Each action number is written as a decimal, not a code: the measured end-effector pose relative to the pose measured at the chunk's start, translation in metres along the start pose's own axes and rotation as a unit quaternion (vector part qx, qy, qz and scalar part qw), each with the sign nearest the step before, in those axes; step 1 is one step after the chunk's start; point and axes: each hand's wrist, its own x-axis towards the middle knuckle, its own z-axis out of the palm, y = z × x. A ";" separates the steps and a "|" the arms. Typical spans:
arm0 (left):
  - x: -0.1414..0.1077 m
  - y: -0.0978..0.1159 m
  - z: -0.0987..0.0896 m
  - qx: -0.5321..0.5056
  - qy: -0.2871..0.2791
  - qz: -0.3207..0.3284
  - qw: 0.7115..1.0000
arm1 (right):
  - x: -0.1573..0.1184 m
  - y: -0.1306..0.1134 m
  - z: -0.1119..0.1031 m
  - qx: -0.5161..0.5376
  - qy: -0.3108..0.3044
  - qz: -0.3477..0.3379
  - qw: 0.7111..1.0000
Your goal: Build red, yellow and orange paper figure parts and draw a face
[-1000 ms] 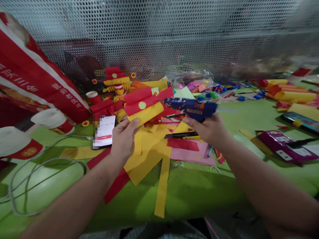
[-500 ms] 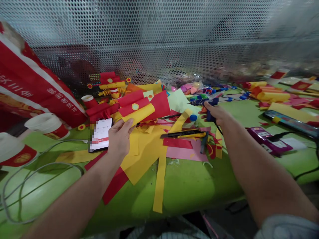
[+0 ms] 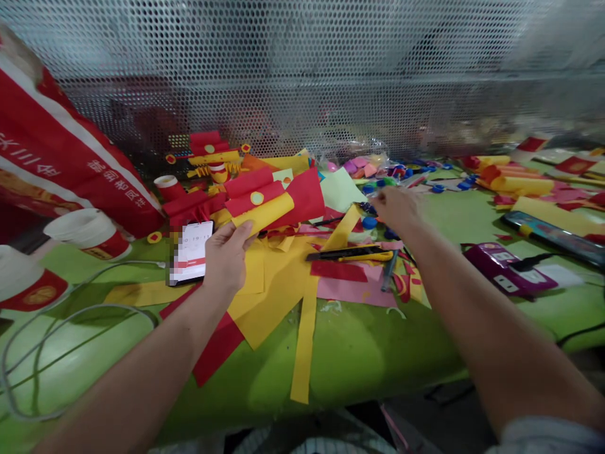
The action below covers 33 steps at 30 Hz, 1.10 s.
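Note:
My left hand point(image 3: 227, 252) pinches the near end of a rolled yellow paper piece point(image 3: 267, 215), which lies against a red paper roll bearing a round yellow-green disc point(image 3: 256, 198). Over the scraps at centre right, my right hand point(image 3: 394, 207) is closed around the dark blue glue gun point(image 3: 366, 207); only its nozzle and a bit of its lower end show past the fingers. Yellow sheets point(image 3: 271, 302) spread below the left hand. A black and yellow cutter point(image 3: 352, 254) lies on red and pink paper between the hands.
A lit phone point(image 3: 191, 252) and a grey cable point(image 3: 101, 307) lie at left, near paper cups point(image 3: 89, 233) and a large red bag point(image 3: 80, 145). At right are a purple power strip point(image 3: 508, 270) and rolled papers point(image 3: 522, 183). A perforated metal screen point(image 3: 302, 75) stands behind.
My right hand has moved slightly left and turned, so it now covers more of the glue gun. My left hand keeps its hold on the yellow roll.

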 end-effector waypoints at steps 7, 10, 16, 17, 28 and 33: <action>0.000 -0.001 -0.002 0.010 0.000 -0.006 1.000 | -0.032 -0.079 0.016 -0.045 -0.118 -0.211 0.969; 0.000 -0.001 -0.003 0.009 -0.002 -0.005 1.000 | -0.034 -0.079 0.025 -0.052 -0.126 -0.212 0.968; -0.001 -0.002 -0.003 -0.006 -0.019 -0.006 1.000 | -0.033 -0.074 0.031 -0.050 -0.127 -0.214 0.967; -0.001 -0.002 -0.003 -0.004 -0.017 -0.006 1.000 | -0.033 -0.074 0.031 -0.048 -0.126 -0.219 0.966; 0.011 0.008 -0.006 -0.018 0.032 -0.009 0.999 | -0.033 -0.042 0.001 0.241 0.034 -0.223 0.944; 0.001 0.002 -0.002 0.012 -0.031 -0.076 0.997 | -0.045 -0.051 -0.004 0.427 0.088 -0.239 0.868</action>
